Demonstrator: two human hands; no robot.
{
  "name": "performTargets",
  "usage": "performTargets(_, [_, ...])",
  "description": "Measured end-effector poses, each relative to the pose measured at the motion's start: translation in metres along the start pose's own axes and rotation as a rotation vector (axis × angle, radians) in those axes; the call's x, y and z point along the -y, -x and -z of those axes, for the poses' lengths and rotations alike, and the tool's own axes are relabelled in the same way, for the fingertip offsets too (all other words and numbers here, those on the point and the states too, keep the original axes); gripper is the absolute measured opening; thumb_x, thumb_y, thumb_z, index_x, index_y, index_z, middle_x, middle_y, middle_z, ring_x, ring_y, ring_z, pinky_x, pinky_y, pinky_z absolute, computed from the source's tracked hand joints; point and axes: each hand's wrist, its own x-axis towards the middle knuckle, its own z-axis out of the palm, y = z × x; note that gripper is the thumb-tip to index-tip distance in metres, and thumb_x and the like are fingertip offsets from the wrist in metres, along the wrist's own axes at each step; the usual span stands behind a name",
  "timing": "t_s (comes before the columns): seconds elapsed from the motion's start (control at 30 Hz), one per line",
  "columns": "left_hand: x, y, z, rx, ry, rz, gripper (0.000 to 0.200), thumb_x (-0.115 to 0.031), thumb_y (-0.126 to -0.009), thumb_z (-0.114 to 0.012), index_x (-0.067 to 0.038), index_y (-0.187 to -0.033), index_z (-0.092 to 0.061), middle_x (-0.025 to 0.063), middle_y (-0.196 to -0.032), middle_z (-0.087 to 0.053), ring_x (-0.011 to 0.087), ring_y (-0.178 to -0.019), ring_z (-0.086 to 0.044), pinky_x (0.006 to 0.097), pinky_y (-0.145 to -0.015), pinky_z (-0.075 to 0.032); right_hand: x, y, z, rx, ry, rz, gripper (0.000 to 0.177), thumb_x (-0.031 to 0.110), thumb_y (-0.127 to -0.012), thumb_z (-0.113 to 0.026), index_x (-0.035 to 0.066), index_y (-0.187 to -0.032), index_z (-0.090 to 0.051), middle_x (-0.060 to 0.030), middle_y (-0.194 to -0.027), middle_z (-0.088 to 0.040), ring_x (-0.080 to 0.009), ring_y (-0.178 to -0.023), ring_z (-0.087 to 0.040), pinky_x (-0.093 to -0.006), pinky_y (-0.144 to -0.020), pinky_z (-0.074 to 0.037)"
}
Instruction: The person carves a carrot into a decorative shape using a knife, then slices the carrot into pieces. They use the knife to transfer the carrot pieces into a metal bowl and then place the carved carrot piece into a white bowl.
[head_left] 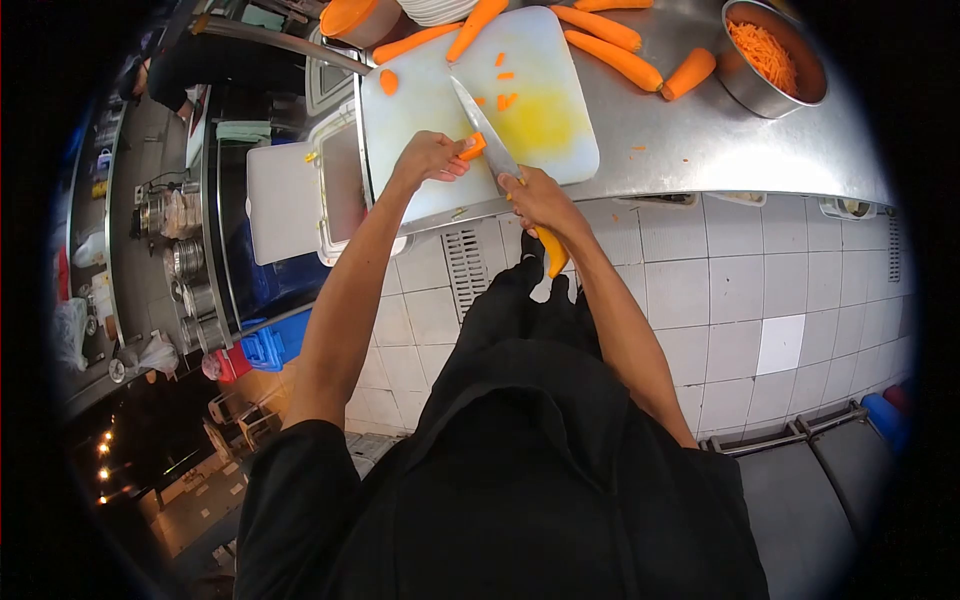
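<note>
My left hand [428, 157] pinches a short carrot piece [473, 147] against the white cutting board [560, 60], near its front edge. My right hand [535, 197] grips a knife by its yellow handle [552, 250]; the blade [482, 125] lies along the board, right beside the carrot piece. Small cut carrot bits [505, 98] and a round slice [389, 82] lie scattered on the board, which carries a yellow stain in the middle.
Whole peeled carrots [620, 60] lie on the steel counter [720, 150] behind and right of the board. A metal bowl [775, 98] of shredded carrot stands at the far right. An orange container [350, 15] and stacked plates [435, 10] sit at the back. White lidded bins [290, 200] stand left; tiled floor below.
</note>
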Motion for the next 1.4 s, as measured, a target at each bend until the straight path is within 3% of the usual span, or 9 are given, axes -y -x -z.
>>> performTargets(0.33, [-0.007,-0.001,0.0,-0.179,-0.266,-0.071,0.064,-0.06,-0.08,-0.08,-0.001,-0.096,-0.063,0.0089,-0.082,-0.071,0.0178,-0.076,-0.07,0.0317,-0.07,-0.059,-0.006,0.012,0.019,0.052,-0.246,-0.085,0.031,0.036,-0.104,-0.056,0.006,-0.111,-0.051,0.0017,-0.064,-0.04,-0.0055,-0.041,-0.036,-0.0258,-0.035,-0.036])
performTargets(0.4, [-0.015,-0.002,-0.017,-0.528,-0.267,-0.436,0.06,-0.056,-0.08,-0.08,-0.005,-0.105,-0.062,0.0155,-0.094,-0.067,0.0298,-0.087,-0.07,0.0413,-0.074,-0.057,0.005,0.013,0.021,0.039,-0.257,-0.094,0.03,0.036,-0.104,-0.056,0.007,-0.11,-0.05,0.0016,-0.064,-0.04,-0.0058,-0.041,-0.036,-0.0258,-0.036,-0.036])
performTargets(0.53, [-0.031,-0.008,-0.049,-0.615,-0.404,-0.482,0.054,-0.052,-0.091,-0.07,-0.012,-0.123,-0.052,0.02,-0.117,-0.053,0.0402,-0.1,-0.065,0.0494,-0.083,-0.054,0.018,0.018,0.024,-0.013,-0.318,-0.122,0.03,0.037,-0.104,-0.056,0.008,-0.106,-0.047,0.001,-0.065,-0.042,-0.007,-0.041,-0.037,-0.0263,-0.037,-0.037])
performTargets(0.7, [-0.01,-0.011,-0.024,-0.701,-0.152,-0.547,0.041,-0.042,-0.095,-0.067,-0.011,-0.12,-0.057,0.014,-0.103,-0.059,0.0313,-0.092,-0.062,0.044,-0.083,-0.052,0.007,0.04,0.056,-0.085,-0.251,-0.045,0.029,0.037,-0.104,-0.055,0.009,-0.103,-0.046,0.0002,-0.065,-0.043,-0.0077,-0.041,-0.039,-0.0268,-0.037,-0.038])
performTargets(0.77, [0.001,0.009,-0.019,-0.426,-0.359,-0.638,0.042,-0.036,-0.094,-0.07,-0.01,-0.125,-0.058,0.0134,-0.109,-0.061,0.0322,-0.09,-0.064,0.0449,-0.079,-0.052,0.008,0.051,0.068,-0.107,-0.22,-0.041,0.029,0.037,-0.104,-0.055,0.009,-0.102,-0.045,0.0002,-0.064,-0.043,-0.0077,-0.041,-0.039,-0.0267,-0.037,-0.038])
performTargets(0.9, [0.035,0.011,-0.033,-0.465,-0.532,-0.865,0.04,-0.023,-0.088,-0.076,-0.01,-0.123,-0.062,0.0119,-0.111,-0.065,0.0303,-0.093,-0.065,0.0413,-0.081,-0.053,0.012,0.074,0.071,-0.161,-0.153,-0.064,0.031,0.039,-0.104,-0.056,0.01,-0.099,-0.045,0.0012,-0.063,-0.043,-0.0071,-0.042,-0.04,-0.0265,-0.037,-0.038])
performTargets(1.0, [0.0,0.059,-0.047,-0.675,0.093,-0.933,0.032,0.002,-0.078,-0.08,-0.004,-0.106,-0.068,0.0124,-0.112,-0.072,0.0293,-0.106,-0.069,0.0382,-0.093,-0.054,0.011,0.088,0.069,-0.167,-0.135,-0.031,0.032,0.04,-0.104,-0.055,0.01,-0.098,-0.046,0.0017,-0.063,-0.043,-0.0069,-0.041,-0.04,-0.0264,-0.037,-0.038])
performTargets(1.13, [-0.033,0.117,-0.04,-0.922,0.043,-1.372,0.034,0.011,-0.075,-0.079,-0.006,-0.098,-0.061,0.0126,-0.111,-0.071,0.0327,-0.107,-0.07,0.0453,-0.1,-0.054,-0.008,0.095,0.071,-0.089,-0.087,0.043,0.033,0.041,-0.105,-0.055,0.009,-0.101,-0.047,0.0018,-0.062,-0.043,-0.0067,-0.041,-0.04,-0.0264,-0.037,-0.039])
performTargets(1.4, [-0.057,0.188,-0.023,-1.071,-0.074,-1.607,0.031,0.0,-0.078,-0.082,-0.015,-0.096,-0.063,0.0015,-0.11,-0.071,0.0255,-0.109,-0.07,0.0449,-0.108,-0.051,0.002,0.103,0.063,-0.138,-0.019,-0.108,0.03,0.036,-0.106,-0.051,0.006,-0.107,-0.052,0.0002,-0.062,-0.044,-0.0084,-0.042,-0.043,-0.0268,-0.038,-0.04])
